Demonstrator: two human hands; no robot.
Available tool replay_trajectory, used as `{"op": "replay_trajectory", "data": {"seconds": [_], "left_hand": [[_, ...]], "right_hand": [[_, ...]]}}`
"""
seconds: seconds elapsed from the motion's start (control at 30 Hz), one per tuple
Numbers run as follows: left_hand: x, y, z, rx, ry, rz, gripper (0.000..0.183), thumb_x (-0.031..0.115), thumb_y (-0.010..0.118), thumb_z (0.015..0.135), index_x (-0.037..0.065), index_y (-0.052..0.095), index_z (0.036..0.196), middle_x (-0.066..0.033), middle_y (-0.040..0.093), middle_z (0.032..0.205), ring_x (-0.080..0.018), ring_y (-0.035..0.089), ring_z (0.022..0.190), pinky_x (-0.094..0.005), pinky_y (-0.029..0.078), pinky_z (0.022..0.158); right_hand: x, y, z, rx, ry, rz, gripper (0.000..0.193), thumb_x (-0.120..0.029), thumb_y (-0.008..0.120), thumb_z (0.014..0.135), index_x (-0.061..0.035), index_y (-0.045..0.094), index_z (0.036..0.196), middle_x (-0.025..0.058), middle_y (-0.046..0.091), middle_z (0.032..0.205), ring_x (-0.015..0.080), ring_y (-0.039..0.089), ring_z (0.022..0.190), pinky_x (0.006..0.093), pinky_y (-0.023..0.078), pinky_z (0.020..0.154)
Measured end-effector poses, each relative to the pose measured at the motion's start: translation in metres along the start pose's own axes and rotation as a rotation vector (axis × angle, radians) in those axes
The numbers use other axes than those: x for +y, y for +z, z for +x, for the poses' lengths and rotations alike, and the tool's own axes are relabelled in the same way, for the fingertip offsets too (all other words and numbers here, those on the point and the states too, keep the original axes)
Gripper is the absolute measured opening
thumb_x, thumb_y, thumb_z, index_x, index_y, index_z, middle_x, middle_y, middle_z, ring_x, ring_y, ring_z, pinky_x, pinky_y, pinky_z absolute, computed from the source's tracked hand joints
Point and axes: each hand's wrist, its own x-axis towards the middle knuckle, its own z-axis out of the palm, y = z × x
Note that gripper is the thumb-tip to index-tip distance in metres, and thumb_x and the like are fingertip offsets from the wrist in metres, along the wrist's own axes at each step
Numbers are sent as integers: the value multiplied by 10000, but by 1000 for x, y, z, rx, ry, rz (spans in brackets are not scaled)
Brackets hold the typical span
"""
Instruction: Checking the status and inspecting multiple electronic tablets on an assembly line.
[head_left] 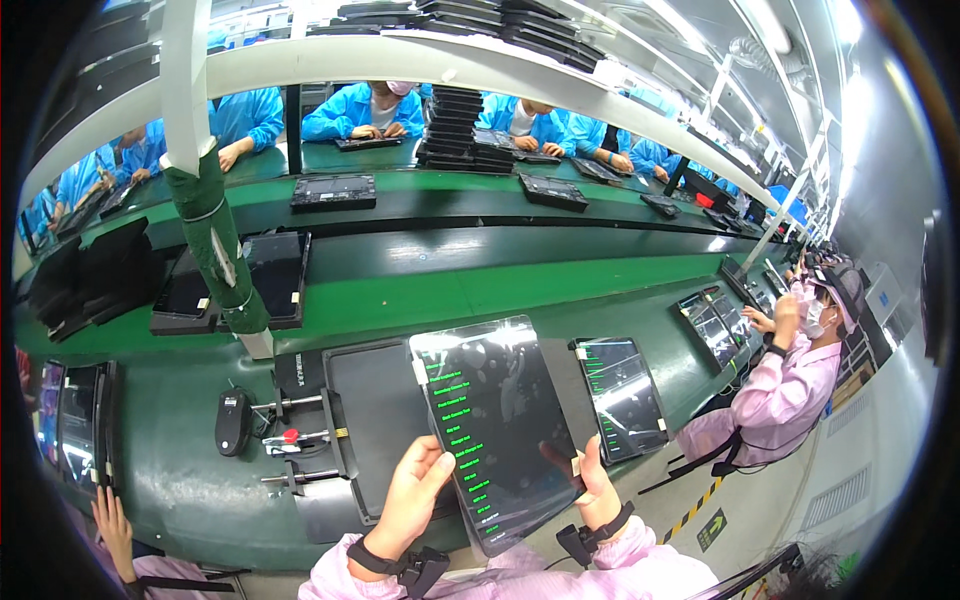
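A tablet (505, 405) with a dark, glossy screen and rows of green text along its left side is held up in front of me, tilted. My left hand (415, 485) grips its lower left edge, thumb on the front. On the lower right edge, my right hand (598, 490) holds it with the thumb upright beside a small pale tab. Beneath and left of the tablet lies a dark flat fixture plate (375, 400), partly hidden by it. Metal rods and a red-tipped clamp (291, 436) sit at the plate's left. A second lit tablet (622, 400) rests just to the right.
A black computer mouse (233, 422) lies left of the clamp. A green-wrapped post (215, 235) rises from the bench. Beyond it runs a conveyor (420, 250) carrying devices. A co-worker in pink (780, 390) sits right; another person's hand (112, 520) is lower left. People in blue work opposite.
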Motion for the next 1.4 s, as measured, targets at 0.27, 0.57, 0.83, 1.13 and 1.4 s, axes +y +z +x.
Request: {"op": "replay_trajectory", "data": {"seconds": [0.27, 0.57, 0.83, 1.13, 1.4], "left_hand": [[-12, 2, 5, 89, -96, -131, 170, 144, 513, 929, 39, 480, 1058, -34, 577, 931, -115, 565, 861, -271, 473, 745], [-11, 17, -14, -105, 68, 529, 260, 214, 437, 966, 8, 495, 818, -5, 499, 713, -90, 467, 688, -253, 417, 650], [-15, 18, -12, 65, 208, 689, 260, 153, 481, 923, 4, 512, 712, -57, 492, 635, -148, 458, 596, -292, 393, 578], [-15, 14, -12, -399, 828, 1047, 268, 126, 637, 783, 76, 487, 567, -41, 453, 549, -221, 493, 549, -316, 446, 629], [14, -28, -33, -217, 686, 1024, 227, 135, 619, 794, 51, 564, 590, -39, 557, 565, -208, 560, 559, -341, 481, 695]], "right_hand": [[9, 2, -5, 284, -90, -58, 880, -715, 377, 780, 40, 469, 1224, 122, 621, 1047, 226, 618, 872, 382, 518, 780], [6, 11, -3, 387, -214, 37, 792, -690, 432, 790, -65, 431, 1275, 139, 586, 1147, 297, 604, 961, 457, 511, 799], [1, 16, -1, 226, -301, 283, 776, -695, 449, 773, -80, 468, 1245, 114, 593, 1135, 289, 608, 940, 451, 512, 800], [-23, -18, -13, 205, -322, -37, 649, -574, 447, 859, -80, 437, 1281, 98, 565, 1175, 258, 580, 1010, 422, 488, 862], [-55, -28, 5, 623, -36, -300, 538, -414, 468, 929, -24, 407, 1294, 106, 516, 1224, 179, 535, 1064, 293, 498, 762]]}}
